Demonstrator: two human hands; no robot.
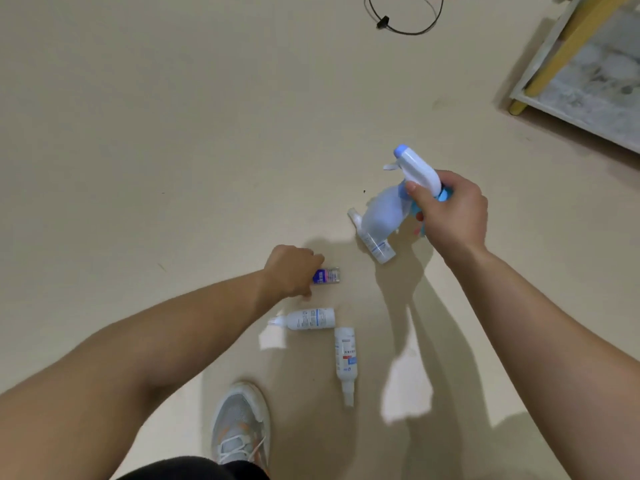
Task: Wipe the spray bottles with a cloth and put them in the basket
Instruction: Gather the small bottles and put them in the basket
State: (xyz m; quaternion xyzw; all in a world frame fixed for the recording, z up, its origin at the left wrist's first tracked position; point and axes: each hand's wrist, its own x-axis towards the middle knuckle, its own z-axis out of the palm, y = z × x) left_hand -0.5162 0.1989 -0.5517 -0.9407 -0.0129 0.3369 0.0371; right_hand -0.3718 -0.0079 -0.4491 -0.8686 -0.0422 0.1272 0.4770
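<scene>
Sprayer hangs in right hand; left hand holds small bottle.

The left hand curls over a small bottle, so only its labelled base end shows. The right hand hides the neck of the trigger bottle, whose pale body is blurred and covers part of a clear bottle beside that hand. Print on the white bottle just beside the left hand is too small to read.
</scene>
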